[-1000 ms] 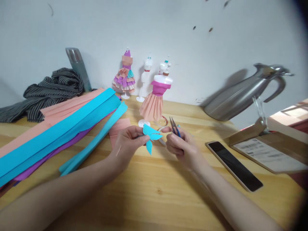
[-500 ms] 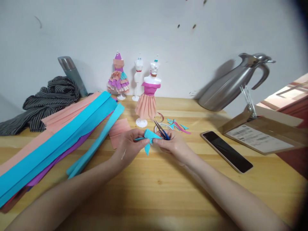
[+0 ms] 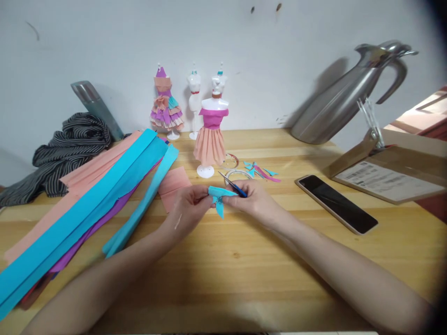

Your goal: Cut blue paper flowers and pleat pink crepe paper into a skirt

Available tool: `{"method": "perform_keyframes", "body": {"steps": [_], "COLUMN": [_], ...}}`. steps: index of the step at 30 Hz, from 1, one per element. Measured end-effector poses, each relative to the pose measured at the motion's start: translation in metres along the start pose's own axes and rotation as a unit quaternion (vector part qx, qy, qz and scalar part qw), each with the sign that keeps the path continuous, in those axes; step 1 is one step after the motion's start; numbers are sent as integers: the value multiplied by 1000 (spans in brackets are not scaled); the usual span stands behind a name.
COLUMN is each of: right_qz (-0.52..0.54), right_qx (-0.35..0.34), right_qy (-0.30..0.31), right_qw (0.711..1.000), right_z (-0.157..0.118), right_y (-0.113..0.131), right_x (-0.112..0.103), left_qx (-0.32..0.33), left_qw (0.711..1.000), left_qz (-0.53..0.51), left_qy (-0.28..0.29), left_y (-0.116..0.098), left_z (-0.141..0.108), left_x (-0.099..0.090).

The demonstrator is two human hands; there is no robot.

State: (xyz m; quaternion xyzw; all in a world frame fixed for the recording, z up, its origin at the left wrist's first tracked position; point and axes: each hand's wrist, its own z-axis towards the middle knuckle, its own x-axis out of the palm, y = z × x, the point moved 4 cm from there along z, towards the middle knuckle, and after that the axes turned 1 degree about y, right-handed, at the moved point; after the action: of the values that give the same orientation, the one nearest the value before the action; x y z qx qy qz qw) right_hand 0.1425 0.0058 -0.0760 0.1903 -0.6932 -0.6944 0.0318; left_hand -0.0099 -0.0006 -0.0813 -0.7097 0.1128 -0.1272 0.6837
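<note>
Just in front of the peach-skirted dress form (image 3: 210,139), the left hand (image 3: 190,204) pinches a small bright-blue crepe-paper piece (image 3: 219,209) steady, while the right hand (image 3: 256,202), nearly closed, grips its other side, tucking blue-handled metal scissors (image 3: 238,188) aside, probably to free those fingertips.

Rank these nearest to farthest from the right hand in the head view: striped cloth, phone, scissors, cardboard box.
1. Scissors: held in the right hand.
2. Phone: to the hand's right.
3. Cardboard box: farther right, past the phone.
4. Striped cloth: far left, beyond the paper strips.
</note>
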Motion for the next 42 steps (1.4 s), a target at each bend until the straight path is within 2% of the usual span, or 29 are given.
{"method": "perform_keyframes", "body": {"steps": [6,9,12,15,17,21,29,32,35,36,38,40,42], "right_qz": [-1,1,25,47,46,34,20,52,88,66,-62,-226,-334], "right_qx": [0,-4,-2,5,6,11,6,-35,-107,-139,-208,-258,-277], "right_qy": [12,23,38,38,48,62,64,53,30,37,82,121,110], "right_qw": [1000,1000,999,998,998,997,998,997,990,987,973,932,894], "right_z": [-1,-2,-4,-4,-4,-3,-4,-4,-7,-10,-15,-20,-22], "right_y": [5,7,9,9,8,6,6,6,10,15,25,33,38], "right_x": [2,4,5,2,1,0,2,-1,-12,-15,-17,-15,-17], "left_qx": [31,44,31,-21,-54,-96,-114,-116,-99,-91,-77,-67,-61], "left_qw": [993,989,996,997,994,991,990,991,991,991,991,990,989], "left_qz": [110,134,86,29,22,25,-27,-43,-72,-83,-104,-123,-135], "left_qy": [-29,-39,-16,68,96,89,83,59,50,46,36,19,0], "left_y": [-1,-4,-7,-11,-13,-11,-1,1,0,-1,-3,-6,-9], "left_z": [-6,-7,-4,-2,-2,-2,-2,-1,1,1,1,0,-1], "left_x": [-3,-3,-2,0,-2,-6,0,-1,-2,-3,-5,-7,-10]}}
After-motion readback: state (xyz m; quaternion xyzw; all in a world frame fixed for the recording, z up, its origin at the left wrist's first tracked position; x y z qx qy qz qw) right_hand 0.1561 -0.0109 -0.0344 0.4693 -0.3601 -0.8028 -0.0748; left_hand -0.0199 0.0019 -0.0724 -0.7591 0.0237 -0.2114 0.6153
